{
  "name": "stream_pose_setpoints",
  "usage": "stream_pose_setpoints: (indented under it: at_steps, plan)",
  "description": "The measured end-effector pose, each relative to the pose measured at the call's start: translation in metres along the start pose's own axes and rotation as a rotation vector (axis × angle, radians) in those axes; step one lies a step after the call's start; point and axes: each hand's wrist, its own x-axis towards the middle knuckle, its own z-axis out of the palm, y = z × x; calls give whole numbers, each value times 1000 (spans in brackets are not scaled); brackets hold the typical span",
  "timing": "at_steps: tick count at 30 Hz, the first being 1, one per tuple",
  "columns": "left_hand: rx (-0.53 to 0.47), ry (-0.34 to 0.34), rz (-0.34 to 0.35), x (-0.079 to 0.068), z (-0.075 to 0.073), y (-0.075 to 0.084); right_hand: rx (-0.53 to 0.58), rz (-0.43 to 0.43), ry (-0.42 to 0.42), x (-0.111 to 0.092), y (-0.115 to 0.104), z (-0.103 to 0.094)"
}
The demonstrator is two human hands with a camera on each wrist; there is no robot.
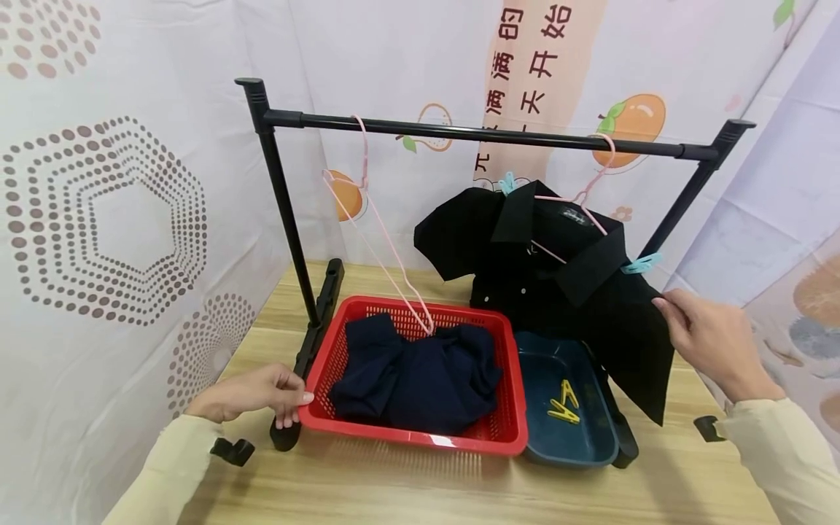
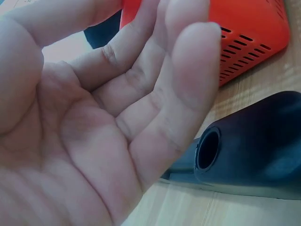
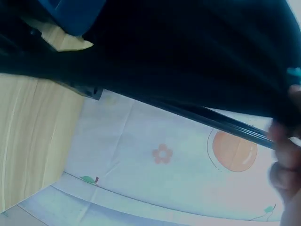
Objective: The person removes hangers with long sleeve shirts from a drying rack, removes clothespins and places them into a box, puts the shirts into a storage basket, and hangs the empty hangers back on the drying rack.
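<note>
A black collared shirt [image 1: 571, 277] hangs on a pink hanger [image 1: 580, 195] from the rail, with a light-blue clip [image 1: 642, 264] at one shoulder and another blue clip [image 1: 507, 183] at the other. My right hand [image 1: 712, 339] pinches the edge of its sleeve, drawn out to the right; the right wrist view has this sleeve [image 3: 188, 56] large and dark. At the left, my left hand [image 1: 259, 394] holds the near-left corner of the red basket [image 1: 420, 439] between thumb and fingers. Folded dark navy cloth [image 1: 420, 383] lies inside that basket.
A black clothes rack [image 1: 289, 211] spans the table. On its rail hangs a bare pink hanger [image 1: 394, 255], its lower end over the basket. Right of the basket stands a blue tray [image 1: 545, 445] holding yellow clips [image 1: 564, 413]. The patterned curtain [image 1: 407, 44] backs the table.
</note>
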Motion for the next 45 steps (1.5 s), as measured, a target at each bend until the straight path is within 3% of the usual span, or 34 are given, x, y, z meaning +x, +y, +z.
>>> stream_pose_setpoints:
  at_steps: [6, 10, 15, 20, 27, 36, 45]
  plan:
    - [-10, 16, -5, 2, -1, -1, -19, -112, 220, 12, -7, 1]
    - [-11, 5, -4, 2, -1, -1, 0, -127, 277, 21, -15, 2]
    - [-34, 1, -12, 2, 1, 0, 46, -88, 327, 35, -24, 6]
    - [-60, -6, -18, 2, 2, 1, 144, 15, 386, 47, -34, 10]
    - [-62, -9, -3, 1, 1, 0, 297, 56, 297, 48, -50, 12]
    - [-72, -2, 11, 0, 2, 0, 358, 62, 205, 37, -67, 23]
    - [-78, 5, 9, -3, 4, -1, 379, 114, 295, 35, -84, 20]
